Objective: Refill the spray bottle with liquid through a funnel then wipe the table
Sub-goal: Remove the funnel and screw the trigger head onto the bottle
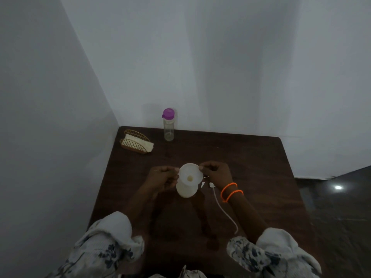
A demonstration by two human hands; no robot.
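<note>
Funnel (190, 174) sits in the mouth of the white spray bottle (186, 190), which stands upright near the middle of the dark wooden surface (251, 157). My left hand (163, 177) has its grip closed on the funnel's left rim, fingers curled and pinching the edge, with the lower fingers close against the bottle's shoulder. My right hand (216, 172) pinches the right rim in the same way, thumb and forefinger closed on the edge. Two orange bracelets (230, 191) ring my right wrist. Just beside the bottle, under that wrist, lies the spray head (210, 185) with its white tube (224, 211) trailing toward me across the surface. At the far edge stands a clear bottle with a purple cap (168, 125), upright and apparently almost empty. To its left, near the corner, a wire napkin holder (136, 142) carries folded white napkins.
</note>
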